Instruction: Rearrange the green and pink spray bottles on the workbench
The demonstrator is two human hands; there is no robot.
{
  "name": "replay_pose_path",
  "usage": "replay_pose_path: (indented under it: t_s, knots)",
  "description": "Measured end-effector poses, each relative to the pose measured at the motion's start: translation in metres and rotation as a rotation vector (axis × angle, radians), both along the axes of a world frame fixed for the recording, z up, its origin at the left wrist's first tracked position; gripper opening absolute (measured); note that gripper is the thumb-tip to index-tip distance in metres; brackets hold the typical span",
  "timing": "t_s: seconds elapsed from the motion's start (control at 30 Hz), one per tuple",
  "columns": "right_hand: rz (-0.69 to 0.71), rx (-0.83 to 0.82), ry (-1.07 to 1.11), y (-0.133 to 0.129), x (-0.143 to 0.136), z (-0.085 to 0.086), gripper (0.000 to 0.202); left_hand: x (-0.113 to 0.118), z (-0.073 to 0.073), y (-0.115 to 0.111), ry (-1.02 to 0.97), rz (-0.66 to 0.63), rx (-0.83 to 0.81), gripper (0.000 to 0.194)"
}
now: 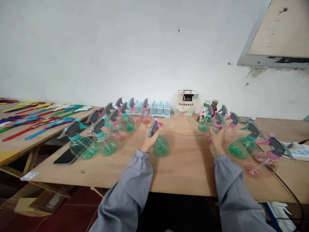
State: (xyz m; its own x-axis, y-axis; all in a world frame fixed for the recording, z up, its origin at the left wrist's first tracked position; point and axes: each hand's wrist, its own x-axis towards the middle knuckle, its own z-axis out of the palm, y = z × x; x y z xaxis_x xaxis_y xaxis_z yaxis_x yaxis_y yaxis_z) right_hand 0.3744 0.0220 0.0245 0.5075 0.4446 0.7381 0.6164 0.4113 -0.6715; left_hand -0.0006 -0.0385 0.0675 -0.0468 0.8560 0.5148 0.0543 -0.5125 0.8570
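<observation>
In the middle of the table, my left hand [151, 140] is closed around the neck of a green spray bottle [161, 146]. A grey spray head with a pink trigger [154, 127] rises above the fingers; the joint with the bottle is hidden by the hand. To the right, my right hand [216, 140] has its fingers round a pink spray bottle [215, 129] with a grey and pink head. Green spray bottle [242, 147] and pink spray bottle [260, 166] stand right of that hand. Several more, including a green spray bottle [105, 143], stand at left.
Light blue moulds [160, 109], a paper bag [186, 103] and a sauce bottle [204, 111] stand by the wall. A phone [65, 157] lies at left, a power strip [298, 151] at right. Colourful long-handled items [49, 125] cover the table on the left.
</observation>
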Motion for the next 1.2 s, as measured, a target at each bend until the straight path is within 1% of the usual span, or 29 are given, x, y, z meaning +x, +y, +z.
replay_pose_path:
  t_s: [0.1,0.23,0.33,0.43,0.53,0.7,0.9,1.1,1.2]
  knots:
    - [-0.011,-0.076,-0.028,-0.002,-0.029,-0.012,0.056,-0.006,0.002,0.001,-0.053,-0.019,-0.061,0.045]
    - [0.120,-0.133,-0.181,-0.020,-0.087,-0.023,0.052,-0.010,0.007,-0.001,-0.139,-0.182,-0.126,0.054]
    - [0.222,-0.148,-0.285,-0.037,-0.125,-0.026,0.049,-0.010,0.011,-0.004,-0.165,-0.249,-0.158,0.055]
    - [0.259,-0.148,-0.303,-0.050,-0.144,-0.025,0.048,-0.009,0.011,-0.005,-0.172,-0.273,-0.150,0.050]
    - [0.248,-0.153,-0.287,-0.055,-0.149,-0.024,0.049,-0.009,0.010,-0.004,-0.174,-0.277,-0.169,0.040]
    - [0.239,-0.152,-0.291,-0.054,-0.147,-0.024,0.050,-0.008,0.011,-0.005,-0.214,-0.254,-0.211,0.021]
    - [0.252,-0.156,-0.296,-0.054,-0.146,-0.025,0.048,-0.001,0.009,0.000,-0.327,-0.281,-0.230,0.026]
    - [0.263,-0.168,-0.316,-0.055,-0.145,-0.024,0.053,-0.003,0.004,0.010,-0.553,-0.252,-0.205,0.012]
    - [0.259,-0.158,-0.317,-0.055,-0.146,-0.024,0.050,-0.001,0.002,0.012,-0.594,-0.287,-0.260,0.019]
